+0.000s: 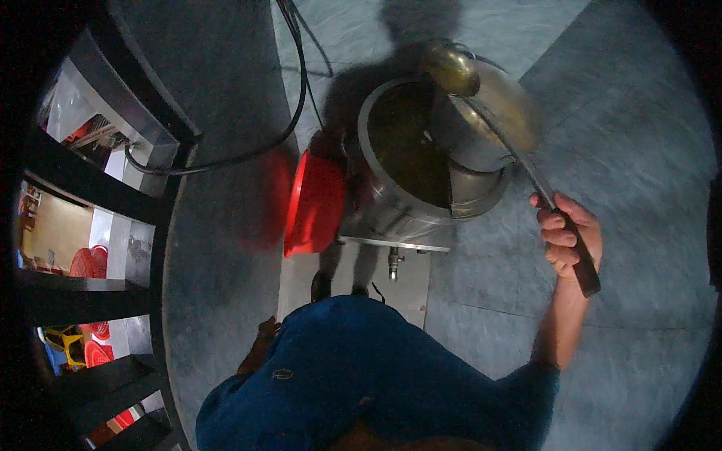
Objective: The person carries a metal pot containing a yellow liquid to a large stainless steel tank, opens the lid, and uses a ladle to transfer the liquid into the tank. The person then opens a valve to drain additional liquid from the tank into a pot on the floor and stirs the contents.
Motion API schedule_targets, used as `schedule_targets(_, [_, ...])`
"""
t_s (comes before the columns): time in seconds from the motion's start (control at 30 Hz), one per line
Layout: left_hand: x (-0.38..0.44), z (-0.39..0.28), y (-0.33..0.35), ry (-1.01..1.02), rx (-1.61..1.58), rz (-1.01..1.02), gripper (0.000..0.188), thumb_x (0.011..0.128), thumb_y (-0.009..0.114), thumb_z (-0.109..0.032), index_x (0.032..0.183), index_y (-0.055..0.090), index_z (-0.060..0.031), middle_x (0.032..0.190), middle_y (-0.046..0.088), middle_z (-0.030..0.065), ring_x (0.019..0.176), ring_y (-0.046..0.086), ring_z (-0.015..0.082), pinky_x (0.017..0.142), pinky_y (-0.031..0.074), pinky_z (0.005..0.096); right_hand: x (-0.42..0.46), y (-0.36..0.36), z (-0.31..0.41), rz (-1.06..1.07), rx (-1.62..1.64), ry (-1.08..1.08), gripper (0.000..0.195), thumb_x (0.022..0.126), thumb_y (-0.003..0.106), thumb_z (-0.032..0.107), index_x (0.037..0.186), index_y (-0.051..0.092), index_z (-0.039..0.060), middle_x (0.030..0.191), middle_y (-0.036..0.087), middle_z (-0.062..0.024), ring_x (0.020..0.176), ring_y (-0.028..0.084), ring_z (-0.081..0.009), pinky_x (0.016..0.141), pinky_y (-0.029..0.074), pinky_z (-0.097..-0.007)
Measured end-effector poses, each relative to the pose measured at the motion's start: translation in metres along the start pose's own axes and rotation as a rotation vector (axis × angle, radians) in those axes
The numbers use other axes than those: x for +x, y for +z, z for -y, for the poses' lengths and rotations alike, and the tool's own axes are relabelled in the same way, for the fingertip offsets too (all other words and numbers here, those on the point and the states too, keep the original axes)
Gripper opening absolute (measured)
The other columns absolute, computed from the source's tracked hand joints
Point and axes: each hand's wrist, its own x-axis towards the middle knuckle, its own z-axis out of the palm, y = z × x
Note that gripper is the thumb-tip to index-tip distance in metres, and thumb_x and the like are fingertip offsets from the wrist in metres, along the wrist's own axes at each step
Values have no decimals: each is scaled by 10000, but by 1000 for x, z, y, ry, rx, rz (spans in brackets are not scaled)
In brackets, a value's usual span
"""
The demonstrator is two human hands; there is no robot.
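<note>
My right hand (571, 234) grips the dark handle of a long metal ladle (519, 153). The ladle's bowl is raised over the far right side of a large metal pot (389, 211). Dark contents, apparently liquid, fill the part of the pot that shows. A smaller metal vessel (465, 138) is at the pot's right, over its rim, partly blurred behind the ladle; how it is supported cannot be told. My left hand (269, 326) hangs low beside my blue shirt, away from the pot. Its fingers are mostly in shadow, and nothing can be made out in them.
A red plastic basin (315, 206) stands on edge left of the pot. Below the pot, a metal tap (393, 264) projects from under a flat metal edge. A black hose (225, 164) runs from the barred window opening (158, 225) on the left. Grey walls surround the spot.
</note>
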Motion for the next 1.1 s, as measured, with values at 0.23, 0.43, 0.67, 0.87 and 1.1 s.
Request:
schedule_targets(0.23, [5, 4, -8, -1, 5, 4, 340, 916, 572, -281, 1144, 518, -34, 988, 647, 142, 804, 630, 295, 606, 497, 429, 21, 20, 8, -812, -961, -430, 241, 917, 594, 205, 966, 612, -31, 670, 544, -26, 477, 503, -101, 370, 387, -274])
schedule_targets(0.43, [11, 4, -10, 17, 3, 14, 343, 922, 565, -280, 1159, 514, -36, 990, 648, 136, 806, 630, 286, 604, 496, 422, 42, -22, 40, -1033, -1542, -307, 199, 863, 623, 192, 839, 582, -2, 677, 558, -55, 524, 551, -148, 418, 441, -313])
schedule_targets(0.67, [-2, 12, 1, 2, -10, 17, 347, 929, 557, -278, 1176, 509, -39, 991, 649, 129, 809, 629, 276, 600, 495, 413, 45, -67, 33, -1113, -2533, -683, 288, 857, 637, 221, 896, 607, -63, 759, 642, -234, 662, 625, -429, 609, 506, -491])
schedule_targets(0.87, [-6, 13, 5, 2, -4, 7, 351, 935, 551, -277, 1192, 505, -41, 992, 649, 123, 811, 629, 266, 597, 494, 406, 39, -47, 21, -1065, -2041, -717, 226, 903, 614, 198, 820, 588, -11, 622, 537, -42, 490, 522, -152, 464, 418, -328])
schedule_targets(1.1, [-11, 17, 2, -7, -1, -7, 356, 942, 543, -275, 1209, 500, -44, 993, 650, 116, 814, 629, 256, 594, 492, 397, 59, 3, -40, -870, -1765, -571, 227, 929, 604, 203, 810, 570, 13, 602, 518, -23, 474, 500, -113, 435, 398, -299])
